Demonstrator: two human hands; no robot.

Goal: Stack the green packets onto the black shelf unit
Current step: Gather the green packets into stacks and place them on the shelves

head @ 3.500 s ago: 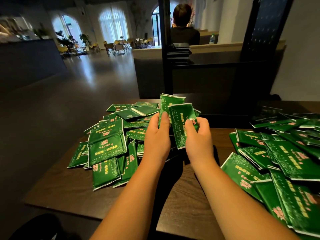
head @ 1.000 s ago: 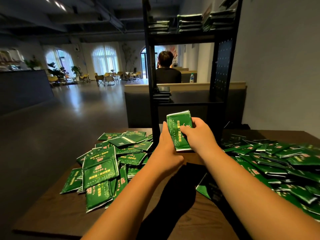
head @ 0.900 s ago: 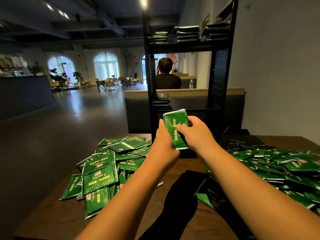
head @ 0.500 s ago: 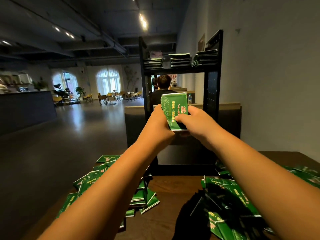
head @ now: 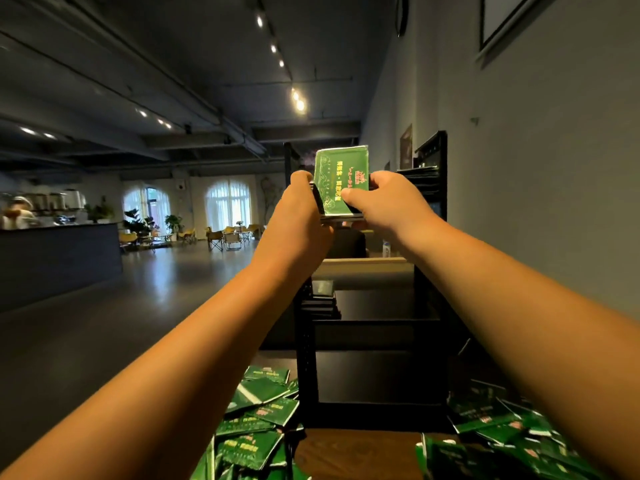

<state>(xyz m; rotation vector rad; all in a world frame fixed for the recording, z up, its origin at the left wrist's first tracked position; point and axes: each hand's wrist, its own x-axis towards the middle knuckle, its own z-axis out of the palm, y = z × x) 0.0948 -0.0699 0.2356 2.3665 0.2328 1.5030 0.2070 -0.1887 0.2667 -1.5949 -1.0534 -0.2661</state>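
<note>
As the left hand [head: 298,202] and right hand [head: 385,199] pinch the green packet stack [head: 341,181] by the black shelf unit [head: 430,202], uneven release may scatter it.

The room is dim; ceiling spots [head: 298,102] glare in a row; arched windows [head: 227,202] burn white and lay a pale sheen on the floor [head: 166,289]; the shelf [head: 374,368] sinks into shadow; the raised packets [head: 341,181] catch light, print slightly smeared; wide-angle bending stretches the forearms [head: 173,393] at the edges.
</note>
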